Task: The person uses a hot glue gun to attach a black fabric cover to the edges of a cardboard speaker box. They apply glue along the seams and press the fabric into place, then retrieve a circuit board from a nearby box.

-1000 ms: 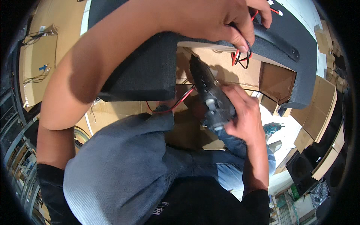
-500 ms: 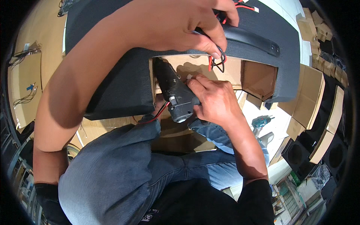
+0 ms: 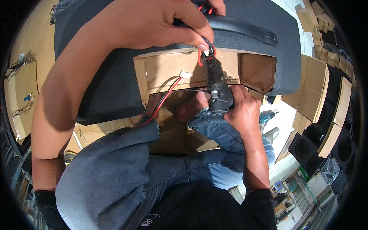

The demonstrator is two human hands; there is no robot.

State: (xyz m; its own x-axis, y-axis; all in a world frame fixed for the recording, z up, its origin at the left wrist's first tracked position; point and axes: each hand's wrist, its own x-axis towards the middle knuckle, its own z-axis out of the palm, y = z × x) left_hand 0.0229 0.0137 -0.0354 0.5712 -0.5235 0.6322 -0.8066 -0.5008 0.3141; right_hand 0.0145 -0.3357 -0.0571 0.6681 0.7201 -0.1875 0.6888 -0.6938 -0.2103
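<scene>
Black tool (image 3: 219, 86) in the right hand (image 3: 245, 109): gripped it from its right side, with the thumb by its rear end and the other fingers largely hidden behind its body. Pointed its nose away from the torso, over the opening of a black cabinet (image 3: 103, 76). Lost sight of its very tip behind a looped red-and-black wire bundle (image 3: 214, 51); could not tell touching from apart. Pinched that bundle between thumb and forefinger of the left hand (image 3: 168, 25), at the opening's upper rim. Reached farther over the cabinet with another left finger, cut off by the upper edge. Curved the left arm in a wide bend up from the lower left, then across the cabinet; ran the right forearm nearly straight up from below. Saw a second red-and-black wire pair (image 3: 166, 97) in the opening, ending in a white connector (image 3: 185, 74). Made out a teal drill (image 3: 267, 116) beyond the right wrist, partly covered.
</scene>
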